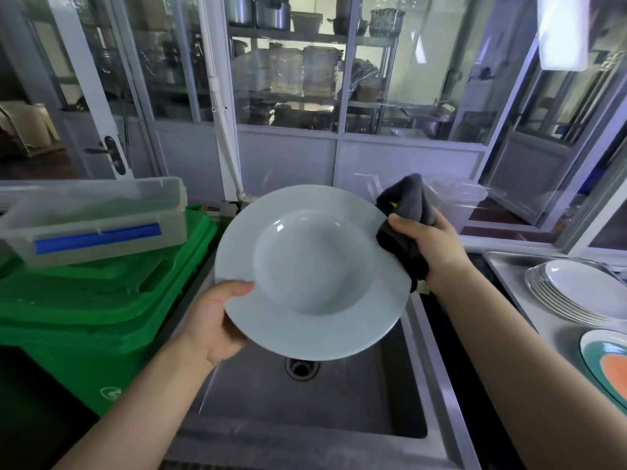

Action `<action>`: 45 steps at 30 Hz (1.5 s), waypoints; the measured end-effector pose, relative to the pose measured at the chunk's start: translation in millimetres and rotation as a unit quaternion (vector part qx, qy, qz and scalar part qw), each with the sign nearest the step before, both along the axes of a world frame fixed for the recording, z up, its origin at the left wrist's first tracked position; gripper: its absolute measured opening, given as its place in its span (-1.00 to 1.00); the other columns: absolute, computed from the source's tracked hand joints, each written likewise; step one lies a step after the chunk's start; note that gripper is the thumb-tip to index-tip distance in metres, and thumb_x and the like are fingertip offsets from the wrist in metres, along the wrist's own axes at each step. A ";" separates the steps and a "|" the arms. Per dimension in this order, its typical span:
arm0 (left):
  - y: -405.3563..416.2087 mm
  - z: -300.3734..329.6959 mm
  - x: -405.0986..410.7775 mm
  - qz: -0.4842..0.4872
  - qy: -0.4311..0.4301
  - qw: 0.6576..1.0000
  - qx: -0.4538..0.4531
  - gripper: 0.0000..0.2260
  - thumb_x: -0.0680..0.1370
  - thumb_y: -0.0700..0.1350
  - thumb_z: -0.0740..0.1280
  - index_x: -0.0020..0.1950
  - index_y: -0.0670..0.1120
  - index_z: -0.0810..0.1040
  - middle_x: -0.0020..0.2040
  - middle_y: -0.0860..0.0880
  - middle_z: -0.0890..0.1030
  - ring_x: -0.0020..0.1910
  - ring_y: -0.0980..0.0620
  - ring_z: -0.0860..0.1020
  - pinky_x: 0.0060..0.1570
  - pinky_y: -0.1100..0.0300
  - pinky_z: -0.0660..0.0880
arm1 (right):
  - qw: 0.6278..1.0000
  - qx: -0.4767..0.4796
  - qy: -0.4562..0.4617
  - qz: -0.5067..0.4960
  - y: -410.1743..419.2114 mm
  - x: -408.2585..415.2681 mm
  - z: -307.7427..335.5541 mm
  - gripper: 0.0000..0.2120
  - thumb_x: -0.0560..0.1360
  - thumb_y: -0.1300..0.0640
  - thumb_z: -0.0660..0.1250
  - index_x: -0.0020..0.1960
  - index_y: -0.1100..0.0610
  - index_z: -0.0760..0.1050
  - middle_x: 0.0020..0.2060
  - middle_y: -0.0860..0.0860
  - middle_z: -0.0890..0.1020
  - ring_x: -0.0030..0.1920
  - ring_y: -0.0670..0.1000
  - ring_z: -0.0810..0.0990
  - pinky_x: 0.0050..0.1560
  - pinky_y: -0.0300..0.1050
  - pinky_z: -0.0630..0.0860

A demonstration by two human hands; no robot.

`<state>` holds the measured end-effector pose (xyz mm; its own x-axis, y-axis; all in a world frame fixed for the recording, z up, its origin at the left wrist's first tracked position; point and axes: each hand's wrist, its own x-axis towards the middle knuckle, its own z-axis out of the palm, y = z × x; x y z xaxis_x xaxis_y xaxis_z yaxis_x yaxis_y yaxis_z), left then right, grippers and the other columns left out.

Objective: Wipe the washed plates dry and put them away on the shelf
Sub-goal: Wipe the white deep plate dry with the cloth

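A wide-rimmed white deep plate [312, 271] is held up over the steel sink [305, 401], its bowl facing me. My left hand [217, 320] grips its lower left rim, thumb on the front. My right hand [431, 245] grips a dark grey cloth [405, 212] bunched against the plate's right rim. A stack of white plates [576, 293] lies on the steel counter at the right. A plate with a teal and orange pattern [607, 364] lies nearer to me on that counter.
A green bin [101, 300] stands left of the sink with a clear plastic lidded box [95, 218] on top. Behind the sink is a glass partition [288, 79], with metal shelves of pots and containers beyond it. A clear tub [458, 201] stands behind my right hand.
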<state>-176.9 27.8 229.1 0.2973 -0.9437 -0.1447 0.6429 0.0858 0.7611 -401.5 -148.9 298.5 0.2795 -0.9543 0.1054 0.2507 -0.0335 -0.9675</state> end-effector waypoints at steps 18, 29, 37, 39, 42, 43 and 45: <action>-29.7 7.1 -58.5 0.168 0.015 0.983 -0.079 -0.61 0.56 -0.36 0.06 0.03 -0.07 0.65 -0.12 -0.05 0.71 -0.12 0.02 0.68 -0.20 0.20 0.62 | 0.847 -0.404 0.321 0.130 90.9 42.4 -29.9 -0.41 0.34 0.33 0.36 0.36 0.13 0.44 0.24 0.03 0.55 0.30 0.06 0.43 0.32 -0.09 0.34; -20.2 -5.4 -60.9 0.116 -0.031 0.992 -0.032 -0.73 0.42 -0.33 0.32 -0.01 -0.05 0.67 -0.04 -0.07 0.72 -0.05 -0.04 0.68 -0.19 0.16 0.61 | 0.868 -0.384 0.309 0.063 52.5 53.9 -30.0 -0.41 0.39 0.36 0.28 0.40 0.07 0.41 0.29 -0.08 0.50 0.32 0.00 0.42 0.33 -0.12 0.34; -19.0 -13.3 -59.2 0.031 -0.045 0.997 -0.057 -0.64 0.35 -0.28 0.25 0.01 -0.01 0.72 0.01 -0.10 0.70 -0.01 -0.01 0.68 -0.23 0.19 0.60 | 0.747 -0.503 0.395 0.181 82.6 52.7 -23.2 -0.37 0.35 0.36 0.13 0.25 -0.17 0.55 0.45 -0.03 0.34 0.32 0.18 0.33 0.31 0.11 0.35; -19.0 -12.5 -58.1 0.024 -0.066 0.996 -0.057 -0.64 0.36 -0.32 0.24 -0.05 0.00 0.73 -0.05 -0.08 0.71 -0.05 0.00 0.68 -0.25 0.19 0.61 | 0.737 -0.517 0.393 0.188 84.6 52.6 -21.9 -0.39 0.35 0.35 0.14 0.22 -0.15 0.57 0.43 -0.02 0.36 0.29 0.19 0.35 0.28 0.13 0.37; -19.0 -12.0 -59.0 0.011 -0.072 0.996 -0.043 -0.64 0.34 -0.36 0.26 -0.04 -0.05 0.72 -0.07 -0.08 0.71 -0.05 0.02 0.67 -0.24 0.21 0.60 | 0.720 -0.539 0.403 0.170 84.9 61.7 -20.8 -0.41 0.35 0.28 0.11 0.24 -0.18 0.56 0.43 -0.03 0.37 0.28 0.20 0.36 0.21 0.10 0.42; -18.4 -12.6 -60.4 0.006 -0.070 0.997 -0.037 -0.65 0.31 -0.34 0.27 -0.03 -0.08 0.70 -0.06 -0.09 0.70 -0.05 0.02 0.67 -0.23 0.21 0.59 | 0.714 -0.545 0.408 0.161 83.6 65.9 -20.4 -0.41 0.36 0.25 0.09 0.25 -0.19 0.54 0.44 -0.04 0.36 0.28 0.20 0.36 0.22 0.09 0.42; -16.4 -13.8 -64.1 -0.005 -0.066 0.998 -0.020 -0.70 0.28 -0.29 0.29 -0.09 -0.11 0.71 -0.11 -0.10 0.71 -0.12 0.01 0.68 -0.25 0.20 0.60 | 0.715 -0.543 0.417 0.142 76.2 72.9 -18.8 -0.39 0.38 0.21 0.01 0.29 -0.20 0.51 0.46 -0.05 0.33 0.30 0.21 0.35 0.27 0.08 0.39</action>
<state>-241.0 11.4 215.3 0.3010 -0.9513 -0.0671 0.5391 0.1116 0.8348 -328.7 -72.7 279.6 0.8436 -0.3287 0.4245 -0.2520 -0.9406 -0.2274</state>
